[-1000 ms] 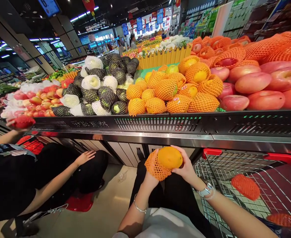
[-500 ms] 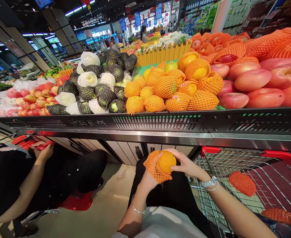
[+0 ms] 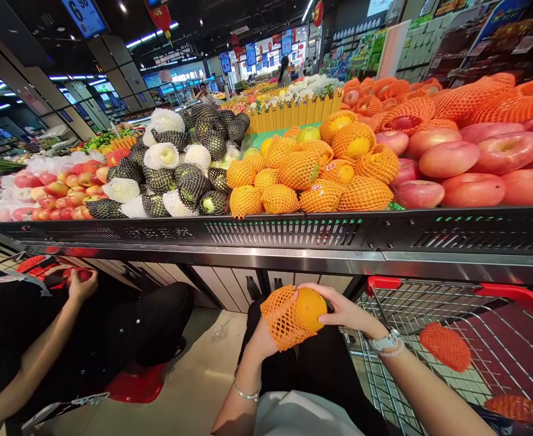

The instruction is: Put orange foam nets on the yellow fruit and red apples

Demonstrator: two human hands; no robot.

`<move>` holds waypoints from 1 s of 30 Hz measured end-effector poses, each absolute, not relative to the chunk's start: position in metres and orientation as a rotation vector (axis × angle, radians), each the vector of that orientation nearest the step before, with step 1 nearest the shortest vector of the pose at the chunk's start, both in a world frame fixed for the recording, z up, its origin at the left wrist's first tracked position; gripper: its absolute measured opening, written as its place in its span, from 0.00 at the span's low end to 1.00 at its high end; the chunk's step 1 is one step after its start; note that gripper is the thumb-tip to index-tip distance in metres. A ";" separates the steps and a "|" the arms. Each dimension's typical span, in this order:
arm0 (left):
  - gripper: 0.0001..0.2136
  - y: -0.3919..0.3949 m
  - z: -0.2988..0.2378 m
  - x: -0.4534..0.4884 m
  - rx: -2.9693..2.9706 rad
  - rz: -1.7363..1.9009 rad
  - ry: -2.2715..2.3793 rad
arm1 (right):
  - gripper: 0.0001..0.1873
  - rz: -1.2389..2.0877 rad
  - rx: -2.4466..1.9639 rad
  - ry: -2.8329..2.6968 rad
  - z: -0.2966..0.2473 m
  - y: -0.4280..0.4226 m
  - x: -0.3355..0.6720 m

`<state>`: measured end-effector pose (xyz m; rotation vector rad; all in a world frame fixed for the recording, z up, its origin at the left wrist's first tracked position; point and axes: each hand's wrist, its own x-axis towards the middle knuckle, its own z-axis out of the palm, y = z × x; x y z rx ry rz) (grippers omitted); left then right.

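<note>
Over my lap I hold an orange between both hands. An orange foam net sleeve is bunched around my left hand, whose fingers are mostly hidden under the mesh and close on the fruit's left side. My right hand grips the orange from the right, fingers over its top and thumb on its near side. The right side of the fruit is bare, with the net's edge lying against its left. In front, several netted oranges are piled on the display shelf.
A metal shopping cart stands at my right, with a red foam net in it. At left, a seated co-worker's hand holds a red apple. Large pink apples and dark-netted fruit flank the oranges behind the black shelf rim.
Both my hands and the orange sit slightly lower in view, and the net lies further left over my left hand. The co-worker's apple now shows bare.
</note>
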<state>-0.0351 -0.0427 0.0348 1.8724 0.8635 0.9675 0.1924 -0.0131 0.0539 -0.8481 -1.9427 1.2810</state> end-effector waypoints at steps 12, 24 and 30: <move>0.28 -0.047 0.017 -0.012 1.629 1.181 0.905 | 0.34 1.302 -0.974 -1.714 0.048 -0.025 0.168; 0.34 -0.036 0.029 0.000 0.381 1.624 0.915 | 0.14 0.801 -1.040 -1.656 0.021 -0.039 0.130; 0.34 -0.042 0.038 0.001 0.328 1.601 0.897 | 0.12 0.688 -1.123 -1.809 0.018 -0.036 0.127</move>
